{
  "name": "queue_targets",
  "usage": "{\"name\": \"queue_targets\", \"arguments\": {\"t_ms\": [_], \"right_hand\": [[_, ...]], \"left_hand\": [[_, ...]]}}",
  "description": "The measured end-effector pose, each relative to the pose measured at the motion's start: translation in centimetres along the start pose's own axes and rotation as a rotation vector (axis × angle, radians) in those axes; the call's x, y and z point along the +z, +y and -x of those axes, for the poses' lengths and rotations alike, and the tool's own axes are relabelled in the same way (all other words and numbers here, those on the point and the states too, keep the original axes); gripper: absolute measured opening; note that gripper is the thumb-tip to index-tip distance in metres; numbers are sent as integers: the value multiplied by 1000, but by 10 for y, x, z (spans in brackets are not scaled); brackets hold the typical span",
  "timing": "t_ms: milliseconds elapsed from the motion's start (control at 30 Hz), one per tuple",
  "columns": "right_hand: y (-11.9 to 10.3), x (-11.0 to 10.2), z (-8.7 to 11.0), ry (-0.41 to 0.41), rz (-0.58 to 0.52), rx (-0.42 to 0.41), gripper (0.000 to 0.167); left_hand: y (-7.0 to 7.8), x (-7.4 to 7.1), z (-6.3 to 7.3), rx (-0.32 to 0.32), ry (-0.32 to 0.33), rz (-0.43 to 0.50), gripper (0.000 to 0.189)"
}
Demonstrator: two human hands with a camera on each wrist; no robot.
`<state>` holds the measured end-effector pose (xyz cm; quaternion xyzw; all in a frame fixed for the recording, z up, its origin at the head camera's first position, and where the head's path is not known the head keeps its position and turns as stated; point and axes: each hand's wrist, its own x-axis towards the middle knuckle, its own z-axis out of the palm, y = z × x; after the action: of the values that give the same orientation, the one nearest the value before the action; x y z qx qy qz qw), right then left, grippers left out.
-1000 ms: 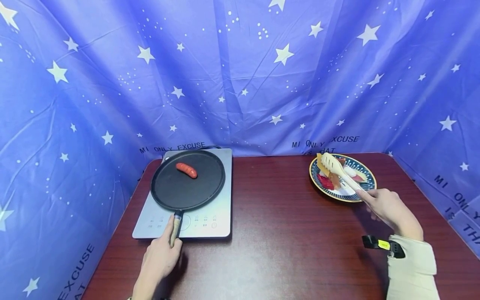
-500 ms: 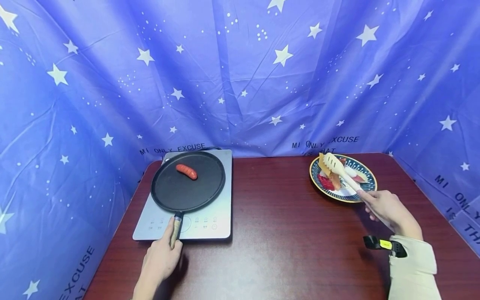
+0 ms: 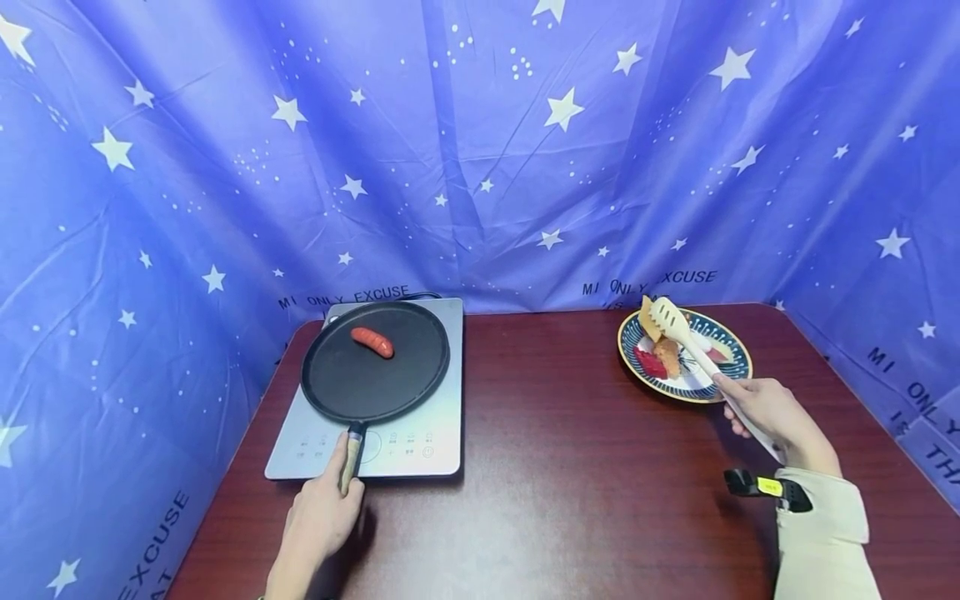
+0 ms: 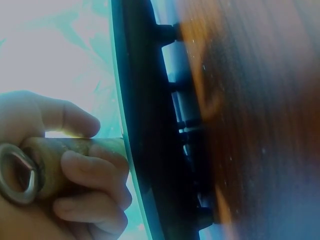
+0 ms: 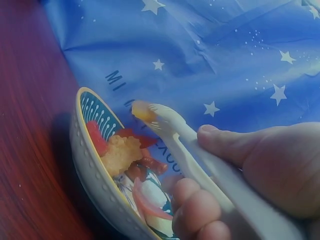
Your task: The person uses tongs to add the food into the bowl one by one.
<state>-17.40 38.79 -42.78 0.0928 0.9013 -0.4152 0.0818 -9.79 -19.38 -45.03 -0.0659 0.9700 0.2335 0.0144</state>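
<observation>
Across the background, from left edge to right: blue curtain [image 3: 487, 150] with white stars, dots and dark lettering. At left, silver cooker [image 3: 444, 417] on dark red tabletop [image 3: 540, 417], with printed control markings along the near side. Near the cooker's front edge, left hand [image 3: 321, 515] wrapped round the handle [image 3: 351, 465] of a round black pan [image 3: 367, 387]; one finger extended along the handle, and, in left wrist view, metal ring [image 4: 18, 174] at its end. Pan resting on the cooker, handle toward the wearer. Inside the pan, in the far half: single red sausage [image 3: 372, 342], lying aslant. At right, well apart from the cooker: plate [image 3: 741, 354] with patterned blue rim and yellow edge. On the plate, left to right: red piece [image 3: 649, 363], brown piece [image 3: 666, 357], white piece [image 3: 702, 342]. Above these, yellow piece [image 3: 648, 320] at the tips of pale tongs [image 3: 697, 354], apparently pinched between them. Farther right, right hand [image 3: 776, 412] gripping the tongs, thumb along one arm, fingers curled round the other. Behind the hand, black strap [image 3: 742, 482] with yellow label, and cream sleeve [image 3: 821, 533].
</observation>
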Motion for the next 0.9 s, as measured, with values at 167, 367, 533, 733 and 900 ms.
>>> {"name": "queue_targets", "arguments": {"t_ms": [167,367,533,733,900], "right_hand": [[-5,3,0,8,6,-17,66],[-11,8,-1,20,45,-53,67],[-17,16,-2,29,89,-90,67],[-25,26,-3,11,72,-104,65],[-34,33,-1,-1,40,-129,63]], "left_hand": [[-1,2,0,0,3,-2,72],[0,0,0,18,13,3,71],[0,0,1,15,12,4,71],[-1,0,1,13,16,6,71],[-1,0,0,27,31,7,71]]}}
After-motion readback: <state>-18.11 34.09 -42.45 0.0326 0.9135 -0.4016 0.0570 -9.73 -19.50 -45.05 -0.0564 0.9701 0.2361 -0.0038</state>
